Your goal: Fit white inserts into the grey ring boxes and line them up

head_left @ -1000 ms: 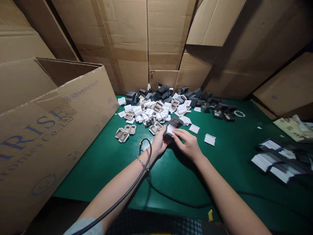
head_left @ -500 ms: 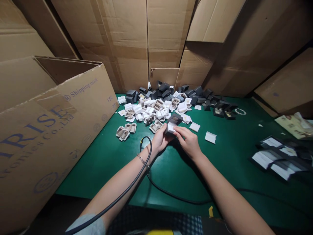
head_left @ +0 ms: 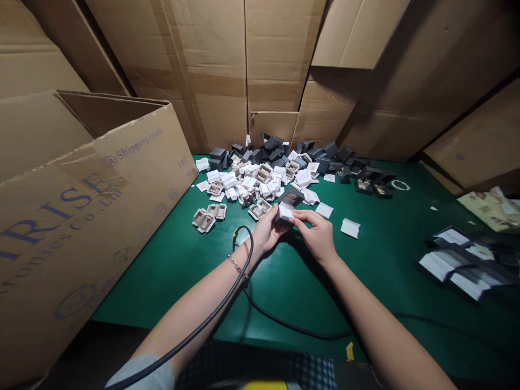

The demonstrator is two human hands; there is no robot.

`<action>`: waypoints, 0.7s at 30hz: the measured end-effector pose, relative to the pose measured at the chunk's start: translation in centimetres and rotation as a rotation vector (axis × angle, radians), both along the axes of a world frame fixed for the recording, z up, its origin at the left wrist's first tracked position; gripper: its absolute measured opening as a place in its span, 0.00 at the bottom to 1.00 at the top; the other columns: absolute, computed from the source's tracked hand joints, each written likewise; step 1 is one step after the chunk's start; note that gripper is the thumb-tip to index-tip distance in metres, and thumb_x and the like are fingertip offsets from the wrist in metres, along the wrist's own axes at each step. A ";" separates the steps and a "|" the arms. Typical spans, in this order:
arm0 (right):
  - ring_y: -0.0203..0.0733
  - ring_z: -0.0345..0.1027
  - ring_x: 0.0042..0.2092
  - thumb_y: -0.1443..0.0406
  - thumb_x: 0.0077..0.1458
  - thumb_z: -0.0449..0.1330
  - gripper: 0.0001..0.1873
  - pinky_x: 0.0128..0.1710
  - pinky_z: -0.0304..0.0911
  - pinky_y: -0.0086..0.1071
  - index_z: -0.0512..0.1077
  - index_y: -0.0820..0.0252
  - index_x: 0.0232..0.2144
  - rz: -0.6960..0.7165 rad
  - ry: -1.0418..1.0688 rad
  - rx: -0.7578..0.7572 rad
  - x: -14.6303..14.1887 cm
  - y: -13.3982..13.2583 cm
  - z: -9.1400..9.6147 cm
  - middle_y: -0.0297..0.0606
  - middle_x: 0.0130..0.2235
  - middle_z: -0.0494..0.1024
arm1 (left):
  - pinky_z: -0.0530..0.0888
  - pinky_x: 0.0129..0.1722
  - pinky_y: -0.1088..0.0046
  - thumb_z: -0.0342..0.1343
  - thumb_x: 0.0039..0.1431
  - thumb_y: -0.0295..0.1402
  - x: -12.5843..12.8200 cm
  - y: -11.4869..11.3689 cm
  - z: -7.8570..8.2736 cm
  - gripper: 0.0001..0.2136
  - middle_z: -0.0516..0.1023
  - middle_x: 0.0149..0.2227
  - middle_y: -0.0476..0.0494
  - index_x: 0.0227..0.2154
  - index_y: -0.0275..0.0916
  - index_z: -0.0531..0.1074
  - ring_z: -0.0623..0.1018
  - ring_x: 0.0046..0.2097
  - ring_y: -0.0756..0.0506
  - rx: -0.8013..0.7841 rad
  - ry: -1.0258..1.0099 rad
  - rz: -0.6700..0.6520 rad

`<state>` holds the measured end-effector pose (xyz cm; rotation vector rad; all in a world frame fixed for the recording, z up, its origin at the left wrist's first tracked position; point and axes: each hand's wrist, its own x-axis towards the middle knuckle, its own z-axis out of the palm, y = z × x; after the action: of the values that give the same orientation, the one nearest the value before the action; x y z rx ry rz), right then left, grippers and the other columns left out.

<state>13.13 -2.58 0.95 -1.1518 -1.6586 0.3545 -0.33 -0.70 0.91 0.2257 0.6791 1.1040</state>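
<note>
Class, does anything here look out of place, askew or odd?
Yes, one thing: a thick black cable runs over the bare left forearm and curls back beside it, an odd place for a cable while the left hand holds a small open black box. Small white folded-card inserts lie in a jumbled heap, perhaps normal here.

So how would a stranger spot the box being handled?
Start at the green table and find the heap of white card pieces toward its back. Just in front, the left hand holds a dark box with its lid up, the right hand at its white interior. Of all the dark boxes, only this one is held.
</note>
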 end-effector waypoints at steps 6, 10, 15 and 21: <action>0.44 0.76 0.37 0.59 0.53 0.61 0.09 0.41 0.71 0.38 0.75 0.57 0.27 -0.040 -0.010 0.016 -0.1 0.0 -0.1 0.39 0.33 0.81 | 0.74 0.26 0.78 0.49 0.64 0.31 0.1 -0.4 0.4 0.10 0.77 0.27 0.45 0.31 0.33 0.72 0.75 0.26 0.52 0.010 -0.041 0.032; 0.43 0.76 0.36 0.59 0.54 0.60 0.10 0.39 0.71 0.37 0.74 0.57 0.26 -0.055 -0.045 0.063 -0.1 0.1 -0.2 0.39 0.33 0.81 | 0.73 0.25 0.78 0.49 0.63 0.32 0.2 -0.5 0.6 0.10 0.77 0.27 0.44 0.31 0.32 0.72 0.75 0.25 0.52 -0.006 -0.024 0.034; 0.43 0.77 0.37 0.61 0.55 0.60 0.09 0.39 0.72 0.35 0.73 0.57 0.26 -0.039 -0.087 0.124 -0.2 0.0 -0.4 0.39 0.32 0.81 | 0.73 0.24 0.78 0.49 0.63 0.31 0.2 -0.1 0.2 0.10 0.77 0.26 0.45 0.31 0.33 0.72 0.75 0.24 0.52 -0.007 -0.014 0.024; 0.43 0.76 0.43 0.64 0.58 0.57 0.06 0.45 0.71 0.37 0.74 0.58 0.34 0.042 -0.194 0.200 -0.4 -0.2 -0.7 0.42 0.41 0.81 | 0.72 0.23 0.80 0.49 0.63 0.34 -0.4 0.4 0.0 0.12 0.77 0.27 0.44 0.33 0.31 0.73 0.76 0.25 0.52 -0.038 -0.039 0.045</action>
<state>12.69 -2.82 0.30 -1.0281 -1.8439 0.1019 -0.68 -0.26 0.92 0.1565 0.6724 1.1346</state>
